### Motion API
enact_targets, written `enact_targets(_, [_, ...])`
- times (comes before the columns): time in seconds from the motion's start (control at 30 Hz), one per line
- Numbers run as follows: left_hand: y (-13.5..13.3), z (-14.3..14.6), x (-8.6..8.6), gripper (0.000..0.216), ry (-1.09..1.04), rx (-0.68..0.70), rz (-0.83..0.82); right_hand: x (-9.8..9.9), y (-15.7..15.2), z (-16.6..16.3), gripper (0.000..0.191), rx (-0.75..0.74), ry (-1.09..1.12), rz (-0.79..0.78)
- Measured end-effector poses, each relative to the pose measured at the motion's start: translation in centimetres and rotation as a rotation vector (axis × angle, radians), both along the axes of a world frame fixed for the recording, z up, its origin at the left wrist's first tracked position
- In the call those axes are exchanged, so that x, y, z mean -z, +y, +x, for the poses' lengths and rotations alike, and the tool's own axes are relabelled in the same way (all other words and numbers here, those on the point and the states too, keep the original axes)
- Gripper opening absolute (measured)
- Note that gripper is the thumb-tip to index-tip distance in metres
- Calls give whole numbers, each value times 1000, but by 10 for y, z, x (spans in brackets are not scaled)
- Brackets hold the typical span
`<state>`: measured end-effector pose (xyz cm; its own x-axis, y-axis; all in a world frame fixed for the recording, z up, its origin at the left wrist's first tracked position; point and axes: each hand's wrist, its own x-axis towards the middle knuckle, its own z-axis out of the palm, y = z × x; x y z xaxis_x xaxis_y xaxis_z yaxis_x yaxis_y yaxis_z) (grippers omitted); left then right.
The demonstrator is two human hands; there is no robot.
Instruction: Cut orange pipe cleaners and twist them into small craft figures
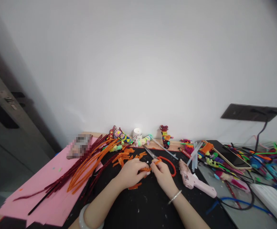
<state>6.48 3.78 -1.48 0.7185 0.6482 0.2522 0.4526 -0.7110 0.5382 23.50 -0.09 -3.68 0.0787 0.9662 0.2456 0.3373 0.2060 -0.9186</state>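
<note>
My left hand (131, 171) is closed on short orange pipe cleaner pieces (145, 170), pinched between thumb and fingers. Close beside it, my right hand (162, 174) grips another bit of orange pipe cleaner (157, 162) at its fingertips. Scissors with red handles (170, 163) lie just beyond the right hand, blades pointing toward the wall. Several cut orange pieces (123, 156) are scattered past my left hand, and a few more (135, 186) rest on the black mat (138, 206) below it.
Long orange pipe cleaners (90, 162) and dark red ones (64, 179) spread over pink sheets (33, 197) at left. A pale pink glue gun (197, 183) with a cable lies right. Small figures, a paper cup (137, 134) and a phone (228, 154) stand or lie toward the wall.
</note>
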Motion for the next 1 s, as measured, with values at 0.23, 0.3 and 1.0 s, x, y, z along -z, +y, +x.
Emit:
enact_targets(0.23, [3,2,3,20,-143,61,-101,-5,-2,-5,30,-50,50,2])
enact_targets(0.3, [3,3,6,19,-168,63,-134,-6,-3,-6,30,-77,63,-2])
enact_targets(1.0, [8,6,5,31,-599,-97,-702,0,-1,-7,33,-35,343,-178])
